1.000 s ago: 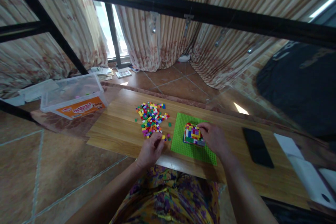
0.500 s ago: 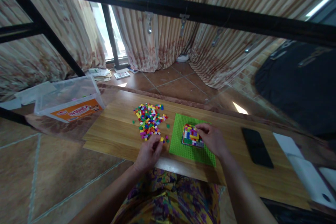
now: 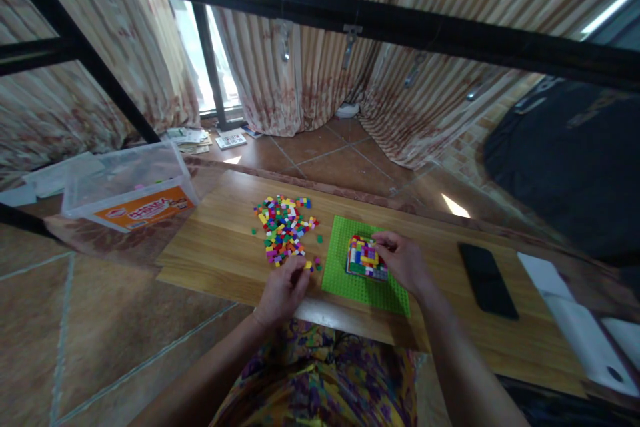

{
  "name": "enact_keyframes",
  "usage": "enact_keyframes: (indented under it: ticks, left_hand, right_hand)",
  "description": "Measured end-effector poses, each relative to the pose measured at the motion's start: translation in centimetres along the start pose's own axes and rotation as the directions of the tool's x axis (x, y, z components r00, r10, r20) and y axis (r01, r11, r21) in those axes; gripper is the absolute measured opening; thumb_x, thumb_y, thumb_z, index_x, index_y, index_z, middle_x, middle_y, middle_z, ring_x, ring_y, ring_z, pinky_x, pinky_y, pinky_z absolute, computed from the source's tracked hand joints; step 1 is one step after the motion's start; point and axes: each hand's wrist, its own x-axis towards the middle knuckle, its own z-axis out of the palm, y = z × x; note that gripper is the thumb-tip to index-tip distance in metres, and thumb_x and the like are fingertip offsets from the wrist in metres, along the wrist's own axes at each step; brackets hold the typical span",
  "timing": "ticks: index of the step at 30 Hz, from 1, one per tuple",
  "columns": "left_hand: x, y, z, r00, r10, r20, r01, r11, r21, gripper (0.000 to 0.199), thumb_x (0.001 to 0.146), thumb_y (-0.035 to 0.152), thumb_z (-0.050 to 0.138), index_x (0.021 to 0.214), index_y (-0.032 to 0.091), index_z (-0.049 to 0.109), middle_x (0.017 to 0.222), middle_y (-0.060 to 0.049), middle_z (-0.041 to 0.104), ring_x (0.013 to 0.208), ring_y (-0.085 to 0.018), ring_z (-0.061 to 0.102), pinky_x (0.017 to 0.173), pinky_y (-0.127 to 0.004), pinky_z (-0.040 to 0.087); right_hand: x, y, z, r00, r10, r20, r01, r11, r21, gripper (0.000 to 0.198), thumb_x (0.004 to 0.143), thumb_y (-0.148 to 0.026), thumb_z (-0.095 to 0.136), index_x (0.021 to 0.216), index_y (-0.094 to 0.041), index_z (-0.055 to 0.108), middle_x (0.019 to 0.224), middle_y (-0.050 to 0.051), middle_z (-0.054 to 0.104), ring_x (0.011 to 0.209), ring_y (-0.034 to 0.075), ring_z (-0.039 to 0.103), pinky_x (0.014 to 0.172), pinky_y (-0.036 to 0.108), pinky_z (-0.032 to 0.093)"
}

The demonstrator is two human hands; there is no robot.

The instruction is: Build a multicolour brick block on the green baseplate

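A green studded baseplate point(image 3: 336, 275) lies on the wooden board, bearing a stepped, multicoloured structure of small toy bricks point(image 3: 365, 257). My right hand point(image 3: 403, 261) reaches over the structure's right side, thumb and fingers pinched at its upper edge. Whatever may be between those fingertips is too small or hidden. To the left lies a loose heap of small toy bricks point(image 3: 285, 227) in many colours. My left hand point(image 3: 286, 287) rests by the heap's near edge with its fingers curled together. A yellow brick point(image 3: 309, 265) shows right beside its fingertips; I cannot make out if it is held.
A black phone point(image 3: 487, 280) lies on the wooden board point(image 3: 215, 240) to the right, near a white object point(image 3: 580, 327). A clear plastic box point(image 3: 130, 180) with an orange label stands left of the board. Across the top runs a dark metal bar point(image 3: 310, 7).
Both hands stay almost where they were; the right fingers shift only slightly at the brick structure. The camera view has moved a little.
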Motion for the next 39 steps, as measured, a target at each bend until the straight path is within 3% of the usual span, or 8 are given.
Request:
enact_keyframes:
  ticks: [7, 20, 39]
  left_hand:
    - [0.0, -0.2, 0.2, 1.0, 0.006, -0.007, -0.006, 0.999, -0.034, 0.013, 0.092, 0.025, 0.046, 0.083, 0.02, 0.054, 0.075, 0.001, 0.054, 0.066, -0.011, 0.052, 0.063, -0.022, 0.04]
    - [-0.1, -0.5, 0.3, 1.0, 0.016, -0.002, -0.016, 1.0, 0.023, 0.012, 0.092, 0.026, 0.046, 0.084, 0.02, 0.053, 0.076, 0.001, 0.055, 0.067, -0.012, 0.052, 0.064, -0.023, 0.041]
    - [-0.1, -0.8, 0.5, 1.0, 0.02, 0.008, -0.02, 1.0, 0.004, 0.011, 0.093, 0.026, 0.047, 0.087, 0.02, 0.055, 0.079, 0.0, 0.057, 0.071, -0.013, 0.054, 0.067, -0.024, 0.042]
  right_hand:
    - [0.2, -0.5, -0.5, 0.999, -0.041, 0.031, 0.042, 0.998, -0.039, 0.023, 0.077, -0.026, 0.057, 0.09, -0.022, 0.075, 0.088, 0.004, 0.076, 0.077, 0.02, 0.07, 0.077, 0.035, 0.055]
    - [0.3, 1.3, 0.5, 0.996, 0.065, -0.065, -0.047, 0.968, 0.248, 0.029, 0.073, -0.037, 0.064, 0.094, -0.019, 0.073, 0.086, 0.006, 0.076, 0.078, 0.022, 0.071, 0.075, 0.037, 0.056]
    - [1.5, 1.4, -0.1, 0.994, 0.079, 0.071, -0.098, 0.938, 0.332, 0.029, 0.061, -0.031, 0.072, 0.087, -0.018, 0.069, 0.07, 0.003, 0.073, 0.064, 0.019, 0.068, 0.065, 0.033, 0.054]
